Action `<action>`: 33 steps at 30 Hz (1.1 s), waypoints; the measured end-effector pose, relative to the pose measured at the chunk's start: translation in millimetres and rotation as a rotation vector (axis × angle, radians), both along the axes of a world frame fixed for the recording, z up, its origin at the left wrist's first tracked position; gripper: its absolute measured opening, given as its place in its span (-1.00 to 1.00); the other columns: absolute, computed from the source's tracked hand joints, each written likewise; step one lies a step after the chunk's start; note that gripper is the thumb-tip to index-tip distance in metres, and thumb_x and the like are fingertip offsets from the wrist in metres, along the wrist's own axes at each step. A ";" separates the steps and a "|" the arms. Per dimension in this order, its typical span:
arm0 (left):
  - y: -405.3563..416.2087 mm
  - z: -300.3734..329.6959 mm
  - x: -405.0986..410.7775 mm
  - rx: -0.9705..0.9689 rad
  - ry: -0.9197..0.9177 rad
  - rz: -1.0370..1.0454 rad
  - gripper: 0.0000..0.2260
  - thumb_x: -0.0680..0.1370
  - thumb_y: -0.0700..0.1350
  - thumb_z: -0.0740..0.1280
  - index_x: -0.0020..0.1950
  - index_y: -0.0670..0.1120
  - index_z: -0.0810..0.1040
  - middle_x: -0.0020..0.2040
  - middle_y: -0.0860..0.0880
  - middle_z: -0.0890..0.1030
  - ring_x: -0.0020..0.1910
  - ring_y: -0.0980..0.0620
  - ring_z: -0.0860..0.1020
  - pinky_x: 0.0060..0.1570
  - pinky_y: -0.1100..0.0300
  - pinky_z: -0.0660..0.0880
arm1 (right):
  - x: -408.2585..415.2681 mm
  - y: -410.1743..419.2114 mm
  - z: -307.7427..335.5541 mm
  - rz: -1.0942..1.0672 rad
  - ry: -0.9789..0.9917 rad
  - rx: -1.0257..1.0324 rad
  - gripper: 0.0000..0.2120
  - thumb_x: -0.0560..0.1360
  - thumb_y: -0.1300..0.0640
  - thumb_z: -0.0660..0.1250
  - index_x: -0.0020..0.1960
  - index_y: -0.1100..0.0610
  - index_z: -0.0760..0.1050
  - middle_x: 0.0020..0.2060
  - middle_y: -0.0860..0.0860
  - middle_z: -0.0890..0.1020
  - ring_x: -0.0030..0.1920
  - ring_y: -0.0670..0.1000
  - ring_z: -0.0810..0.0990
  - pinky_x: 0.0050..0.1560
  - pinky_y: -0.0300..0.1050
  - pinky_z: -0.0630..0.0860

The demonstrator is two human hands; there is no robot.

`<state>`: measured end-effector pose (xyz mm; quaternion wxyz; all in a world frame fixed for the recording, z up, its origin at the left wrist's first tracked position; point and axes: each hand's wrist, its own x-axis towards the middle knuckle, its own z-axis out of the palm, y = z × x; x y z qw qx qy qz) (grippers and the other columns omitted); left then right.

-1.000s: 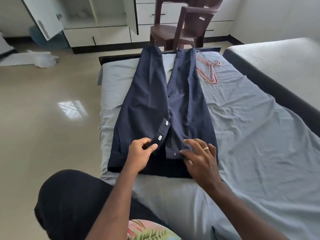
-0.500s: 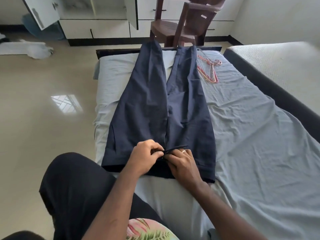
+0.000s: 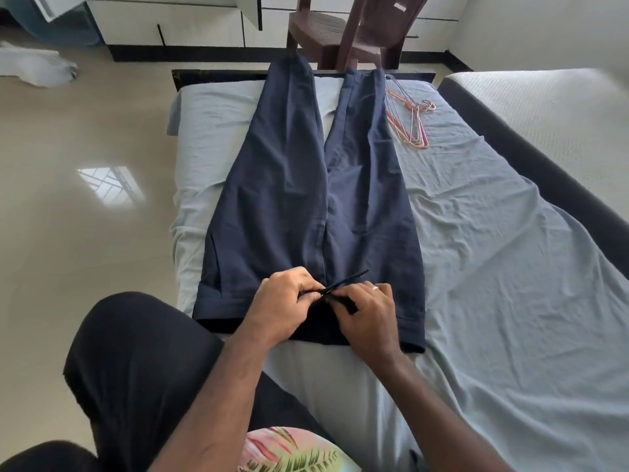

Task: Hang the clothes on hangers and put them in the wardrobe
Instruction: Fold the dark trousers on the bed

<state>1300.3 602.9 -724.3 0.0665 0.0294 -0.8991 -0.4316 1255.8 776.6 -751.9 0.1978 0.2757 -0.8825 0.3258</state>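
Navy trousers (image 3: 289, 185) lie flat along the bed, waistband toward me and legs reaching the far end. My left hand (image 3: 279, 303) and my right hand (image 3: 366, 315) meet at the middle of the waistband, each pinching the fly's edges together, with a dark strip of fabric sticking up between them. A bunch of wire hangers (image 3: 408, 120), pink and silver, lies on the sheet to the right of the trouser legs. The white wardrobe (image 3: 170, 22) stands across the far wall with a door ajar.
The bed (image 3: 493, 267) has a wrinkled light-blue sheet. A brown plastic chair (image 3: 343, 28) stands beyond the bed's far end. A second mattress (image 3: 544, 110) lies at the right. A white cloth (image 3: 37, 64) is on the tiled floor, far left. My black-clad knee (image 3: 136, 362) is bottom left.
The open waistband flap with its white buttons has been folded shut. Both hands came together at the fly and now pinch it; the view has tilted slightly downward.
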 end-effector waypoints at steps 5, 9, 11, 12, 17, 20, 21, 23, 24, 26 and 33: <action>1.4 3.9 2.1 -0.158 0.022 -0.046 -0.86 0.54 -0.12 0.41 0.06 0.03 0.71 -0.09 0.15 0.61 -0.05 0.07 0.60 0.03 -0.09 0.52 | -2.2 1.0 2.9 -0.009 -0.058 0.039 -0.79 0.47 -0.07 0.36 -0.23 0.01 0.66 -0.31 -0.13 0.68 -0.30 -0.07 0.59 -0.08 -0.04 0.34; 1.2 5.1 5.7 -0.259 0.025 -0.046 -0.85 0.56 -0.12 0.40 0.08 0.04 0.71 -0.08 0.11 0.60 -0.02 0.04 0.58 0.02 -0.08 0.48 | 1.8 0.4 2.7 -0.048 -0.123 0.030 -0.82 0.46 -0.05 0.39 -0.22 0.03 0.65 -0.32 -0.13 0.67 -0.30 -0.08 0.58 -0.08 -0.09 0.33; 0.7 4.8 7.9 -0.301 0.020 -0.039 -0.85 0.57 -0.12 0.38 0.08 0.04 0.71 -0.08 0.10 0.59 -0.01 0.03 0.57 0.00 -0.04 0.46 | 1.5 -1.1 4.4 -0.062 -0.147 0.007 -0.85 0.44 0.00 0.43 -0.23 0.05 0.64 -0.32 -0.12 0.67 -0.30 -0.06 0.58 -0.08 -0.10 0.34; 0.3 4.3 8.8 -0.310 0.018 -0.039 -0.85 0.57 -0.12 0.38 0.08 0.04 0.71 -0.08 0.10 0.58 -0.01 0.03 0.57 -0.01 -0.03 0.46 | 1.1 -1.5 5.0 -0.060 -0.147 0.007 -0.86 0.44 0.01 0.44 -0.23 0.06 0.63 -0.32 -0.12 0.67 -0.30 -0.05 0.58 -0.09 -0.10 0.34; -0.4 2.5 10.4 -0.269 -0.023 -0.027 -0.86 0.55 -0.12 0.38 0.06 0.04 0.70 -0.07 0.12 0.60 -0.02 0.06 0.58 0.04 -0.04 0.50 | 0.3 3.9 4.1 -0.048 -0.140 0.017 -0.86 0.41 0.01 0.51 -0.23 0.05 0.64 -0.31 -0.12 0.66 -0.27 -0.05 0.58 -0.08 -0.03 0.43; 2.8 3.4 9.8 -0.338 -0.077 -0.016 -0.86 0.54 -0.08 0.35 0.04 0.07 0.67 -0.05 0.15 0.57 0.05 0.09 0.55 0.10 0.05 0.43 | -1.0 14.4 1.5 -0.043 -0.139 -0.014 -0.80 0.39 -0.03 0.56 -0.22 0.06 0.62 -0.28 -0.13 0.63 -0.20 -0.01 0.55 -0.13 0.03 0.49; 4.3 3.8 9.5 -0.376 -0.090 -0.015 -0.86 0.52 -0.06 0.34 0.02 0.08 0.66 -0.07 0.16 0.54 0.06 0.09 0.53 0.07 0.09 0.40 | -0.2 18.2 0.4 -0.044 -0.122 0.003 -0.78 0.38 -0.07 0.55 -0.21 0.05 0.62 -0.27 -0.13 0.61 -0.17 0.00 0.53 -0.13 0.02 0.48; 9.5 5.1 8.4 -0.444 -0.101 -0.013 -0.88 0.48 0.01 0.33 -0.04 0.08 0.63 -0.12 0.17 0.50 0.04 0.09 0.51 0.00 0.12 0.33 | 2.9 27.3 -1.4 -0.052 -0.076 0.082 -0.77 0.37 -0.12 0.54 -0.18 0.02 0.61 -0.23 -0.15 0.59 -0.12 -0.01 0.52 -0.11 -0.03 0.40; 12.3 5.9 7.6 -0.470 -0.101 -0.009 -0.86 0.46 0.08 0.32 -0.07 0.08 0.61 -0.14 0.16 0.51 0.01 0.09 0.50 -0.01 0.11 0.33 | 3.8 32.2 -1.9 -0.051 -0.063 0.113 -0.77 0.37 -0.12 0.55 -0.15 0.01 0.61 -0.19 -0.16 0.59 -0.10 -0.02 0.52 -0.10 -0.06 0.36; 18.1 6.4 4.0 -0.515 -0.077 -0.007 -0.77 0.43 0.19 0.29 -0.08 0.07 0.59 -0.13 0.13 0.54 -0.02 0.07 0.49 -0.01 0.07 0.38 | 5.3 40.5 -1.9 -0.047 -0.068 0.129 -0.77 0.36 -0.07 0.57 -0.11 0.00 0.61 -0.13 -0.17 0.60 -0.06 -0.03 0.51 -0.09 -0.08 0.34; 47.4 12.3 -13.8 -0.314 -0.006 -0.092 -0.71 0.52 0.21 0.29 0.10 0.09 0.62 -0.07 0.15 0.56 0.01 0.13 0.51 0.08 0.08 0.40 | 9.7 53.5 0.0 -0.052 -0.104 0.125 -0.79 0.35 0.00 0.36 -0.04 0.02 0.59 -0.09 -0.14 0.62 -0.07 0.00 0.56 -0.09 -0.07 0.38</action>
